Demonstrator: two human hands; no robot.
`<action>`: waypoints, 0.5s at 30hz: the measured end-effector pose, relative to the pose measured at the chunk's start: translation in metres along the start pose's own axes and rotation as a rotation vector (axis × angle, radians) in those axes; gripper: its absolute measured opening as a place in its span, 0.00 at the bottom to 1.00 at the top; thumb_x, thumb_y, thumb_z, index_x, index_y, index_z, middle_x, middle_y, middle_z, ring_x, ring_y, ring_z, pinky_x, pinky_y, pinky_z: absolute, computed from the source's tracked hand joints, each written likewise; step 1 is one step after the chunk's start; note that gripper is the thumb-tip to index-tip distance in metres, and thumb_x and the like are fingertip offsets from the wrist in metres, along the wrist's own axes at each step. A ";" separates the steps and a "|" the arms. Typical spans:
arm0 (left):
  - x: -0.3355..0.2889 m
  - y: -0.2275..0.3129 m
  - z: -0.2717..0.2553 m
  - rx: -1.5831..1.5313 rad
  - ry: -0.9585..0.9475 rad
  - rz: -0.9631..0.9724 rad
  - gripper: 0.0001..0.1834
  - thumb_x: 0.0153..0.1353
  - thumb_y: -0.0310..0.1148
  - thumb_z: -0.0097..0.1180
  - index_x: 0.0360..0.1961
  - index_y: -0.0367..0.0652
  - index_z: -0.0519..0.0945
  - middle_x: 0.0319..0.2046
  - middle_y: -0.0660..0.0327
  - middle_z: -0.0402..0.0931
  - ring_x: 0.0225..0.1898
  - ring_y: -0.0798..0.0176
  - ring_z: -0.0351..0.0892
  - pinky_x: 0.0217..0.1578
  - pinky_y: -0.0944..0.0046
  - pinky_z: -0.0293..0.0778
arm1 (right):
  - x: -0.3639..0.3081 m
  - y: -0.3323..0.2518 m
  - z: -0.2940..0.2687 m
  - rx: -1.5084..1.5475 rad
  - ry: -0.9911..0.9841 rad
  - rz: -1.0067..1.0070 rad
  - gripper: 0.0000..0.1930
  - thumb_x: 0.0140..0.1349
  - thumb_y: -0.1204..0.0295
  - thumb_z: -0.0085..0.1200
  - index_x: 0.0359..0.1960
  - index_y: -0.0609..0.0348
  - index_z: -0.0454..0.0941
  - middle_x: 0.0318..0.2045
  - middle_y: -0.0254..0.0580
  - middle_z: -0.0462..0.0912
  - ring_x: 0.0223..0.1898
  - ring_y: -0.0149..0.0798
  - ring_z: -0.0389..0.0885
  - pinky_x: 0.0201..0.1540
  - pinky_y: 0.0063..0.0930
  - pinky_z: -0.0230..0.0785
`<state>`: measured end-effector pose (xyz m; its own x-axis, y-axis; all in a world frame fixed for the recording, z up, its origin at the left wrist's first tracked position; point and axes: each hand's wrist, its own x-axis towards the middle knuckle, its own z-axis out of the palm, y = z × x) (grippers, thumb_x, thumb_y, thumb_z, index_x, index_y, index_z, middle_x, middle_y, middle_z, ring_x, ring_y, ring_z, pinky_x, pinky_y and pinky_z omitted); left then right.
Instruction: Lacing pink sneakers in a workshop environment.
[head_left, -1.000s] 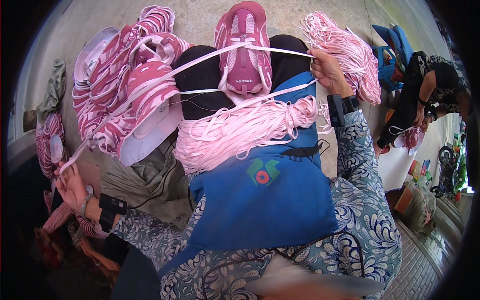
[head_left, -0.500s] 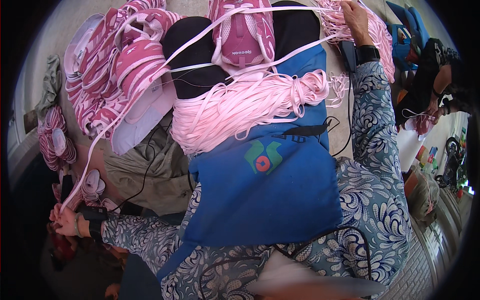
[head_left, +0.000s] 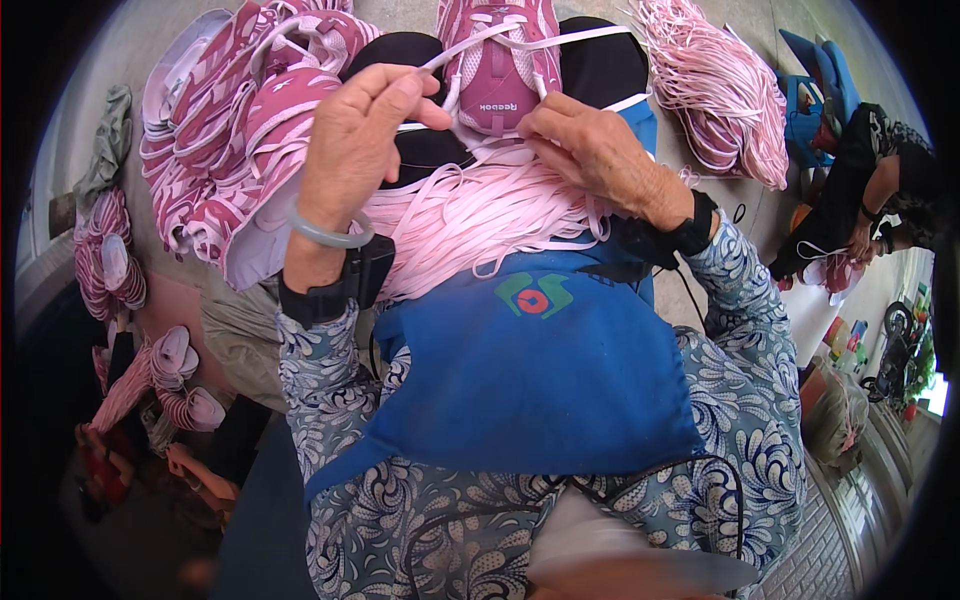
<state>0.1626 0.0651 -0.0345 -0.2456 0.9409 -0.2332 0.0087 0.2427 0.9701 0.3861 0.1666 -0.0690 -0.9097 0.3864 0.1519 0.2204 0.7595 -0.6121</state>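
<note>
A pink and white sneaker upper point(head_left: 497, 90) lies toe toward me at the top middle, over black pads. Left of it, my left hand point(head_left: 362, 145) pinches a pale shoelace point(head_left: 468, 43) between thumb and forefinger. That lace runs up to the top of the shoe, and another length leads off to the right. My right hand point(head_left: 590, 150) is at the shoe's near right edge, its fingertips pressed together; what they grip is hidden. Below both hands a thick bundle of pale pink laces point(head_left: 470, 215) rests across my blue apron point(head_left: 540, 390).
Stacked pink shoe uppers point(head_left: 215, 130) stand on the left. A second lace bundle point(head_left: 715, 95) lies at the upper right, near a blue stool point(head_left: 803, 100). On the far right a co-worker's hands point(head_left: 862, 240) handle a pink shoe. More uppers point(head_left: 115, 265) sit farther left.
Both hands have come in from wide apart to the shoe, the left from the lower left and the right from the upper right. The laces, stretched long before, now span less.
</note>
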 end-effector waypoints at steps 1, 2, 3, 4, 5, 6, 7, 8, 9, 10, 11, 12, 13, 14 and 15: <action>0.004 -0.010 0.005 0.002 0.018 0.006 0.13 0.65 0.37 0.48 0.40 0.37 0.77 0.26 0.65 0.79 0.13 0.82 0.61 0.11 0.81 0.56 | -0.003 -0.003 -0.001 -0.006 0.004 -0.007 0.07 0.55 0.73 0.53 0.34 0.60 0.72 0.31 0.43 0.72 0.30 0.47 0.77 0.32 0.36 0.72; 0.006 -0.018 0.004 0.008 0.017 -0.020 0.13 0.65 0.36 0.47 0.37 0.37 0.78 0.24 0.66 0.77 0.16 0.79 0.65 0.16 0.78 0.60 | -0.004 -0.007 0.000 0.035 0.060 0.010 0.07 0.55 0.73 0.53 0.34 0.61 0.72 0.31 0.44 0.72 0.31 0.47 0.77 0.32 0.36 0.72; 0.008 -0.031 0.009 0.096 0.072 0.068 0.13 0.64 0.36 0.48 0.34 0.36 0.78 0.23 0.67 0.75 0.20 0.75 0.69 0.22 0.75 0.64 | -0.005 -0.008 0.001 0.077 0.115 0.026 0.08 0.54 0.72 0.54 0.33 0.61 0.71 0.31 0.45 0.72 0.31 0.48 0.77 0.32 0.36 0.72; 0.013 -0.038 0.015 0.153 0.104 0.148 0.14 0.65 0.37 0.48 0.34 0.36 0.78 0.25 0.67 0.75 0.21 0.76 0.67 0.22 0.74 0.64 | -0.007 -0.006 0.001 0.088 0.155 0.128 0.09 0.54 0.71 0.55 0.33 0.62 0.71 0.32 0.47 0.72 0.31 0.49 0.77 0.33 0.36 0.72; 0.016 -0.042 0.019 0.212 0.136 0.229 0.15 0.65 0.38 0.48 0.34 0.36 0.79 0.26 0.68 0.74 0.21 0.77 0.66 0.21 0.74 0.63 | -0.009 -0.003 -0.001 0.085 0.160 0.123 0.09 0.54 0.71 0.55 0.33 0.62 0.71 0.32 0.47 0.72 0.31 0.49 0.77 0.33 0.36 0.72; 0.019 -0.046 0.020 0.292 0.166 0.211 0.16 0.65 0.38 0.49 0.33 0.34 0.78 0.24 0.67 0.74 0.26 0.75 0.69 0.27 0.71 0.67 | -0.010 0.002 -0.002 -0.003 0.124 0.224 0.10 0.55 0.71 0.55 0.35 0.61 0.71 0.34 0.47 0.73 0.31 0.47 0.78 0.32 0.34 0.71; 0.022 -0.044 0.020 0.294 0.163 0.220 0.16 0.65 0.38 0.49 0.33 0.34 0.78 0.24 0.67 0.74 0.26 0.75 0.69 0.27 0.71 0.67 | -0.013 0.010 -0.004 -0.093 0.092 0.332 0.10 0.56 0.72 0.56 0.37 0.61 0.71 0.35 0.47 0.73 0.31 0.44 0.78 0.30 0.31 0.71; 0.025 -0.042 0.020 0.407 0.186 0.158 0.15 0.64 0.39 0.50 0.33 0.36 0.78 0.24 0.60 0.76 0.27 0.65 0.74 0.28 0.67 0.69 | -0.016 0.016 -0.004 -0.153 0.062 0.238 0.10 0.56 0.72 0.55 0.37 0.61 0.72 0.34 0.47 0.73 0.31 0.48 0.77 0.31 0.35 0.70; 0.028 -0.040 0.021 0.519 0.211 0.096 0.14 0.62 0.39 0.50 0.34 0.38 0.78 0.24 0.52 0.78 0.27 0.56 0.79 0.29 0.62 0.71 | -0.018 0.019 -0.003 -0.157 0.071 0.237 0.10 0.56 0.72 0.55 0.37 0.61 0.72 0.34 0.47 0.73 0.31 0.48 0.77 0.31 0.35 0.70; 0.030 -0.042 0.020 0.523 0.258 0.150 0.14 0.62 0.40 0.51 0.35 0.40 0.78 0.24 0.51 0.77 0.27 0.50 0.79 0.29 0.60 0.71 | -0.018 0.018 -0.005 -0.164 -0.029 0.243 0.09 0.56 0.72 0.55 0.37 0.61 0.72 0.33 0.47 0.72 0.31 0.49 0.77 0.32 0.36 0.70; 0.033 -0.043 0.019 0.527 0.255 0.160 0.14 0.62 0.40 0.51 0.35 0.40 0.78 0.24 0.51 0.77 0.27 0.50 0.79 0.29 0.60 0.71 | -0.017 0.017 -0.006 -0.171 -0.128 0.249 0.09 0.56 0.72 0.54 0.36 0.61 0.72 0.33 0.47 0.72 0.31 0.51 0.76 0.32 0.37 0.69; 0.035 -0.043 0.016 0.551 0.257 0.160 0.13 0.62 0.40 0.51 0.36 0.41 0.79 0.24 0.50 0.78 0.28 0.49 0.79 0.29 0.59 0.71 | -0.017 0.022 -0.006 -0.205 -0.161 0.223 0.06 0.57 0.73 0.53 0.34 0.61 0.73 0.31 0.46 0.71 0.30 0.50 0.76 0.32 0.37 0.69; 0.036 -0.045 0.014 0.576 0.260 0.158 0.13 0.62 0.40 0.51 0.36 0.42 0.79 0.25 0.50 0.78 0.28 0.48 0.79 0.29 0.58 0.72 | -0.015 0.023 -0.007 -0.207 -0.151 0.223 0.06 0.57 0.73 0.53 0.34 0.61 0.73 0.31 0.46 0.71 0.30 0.50 0.76 0.32 0.37 0.69; 0.038 -0.048 0.012 0.642 0.263 0.176 0.12 0.61 0.41 0.52 0.38 0.46 0.80 0.27 0.49 0.78 0.31 0.47 0.79 0.30 0.57 0.72 | -0.014 0.022 -0.009 -0.201 -0.144 0.215 0.05 0.57 0.74 0.53 0.33 0.62 0.74 0.30 0.46 0.71 0.30 0.50 0.76 0.32 0.37 0.69; 0.041 -0.050 0.010 0.647 0.260 0.184 0.12 0.61 0.41 0.52 0.38 0.46 0.80 0.27 0.49 0.78 0.31 0.47 0.79 0.30 0.57 0.72 | -0.013 0.022 -0.012 -0.195 -0.137 0.207 0.05 0.57 0.74 0.52 0.32 0.62 0.74 0.29 0.46 0.71 0.30 0.50 0.76 0.32 0.37 0.68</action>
<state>0.1616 0.0939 -0.0929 -0.4068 0.9130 0.0321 0.6245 0.2523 0.7391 0.4068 0.1844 -0.0751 -0.8745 0.4793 -0.0746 0.4572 0.7631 -0.4567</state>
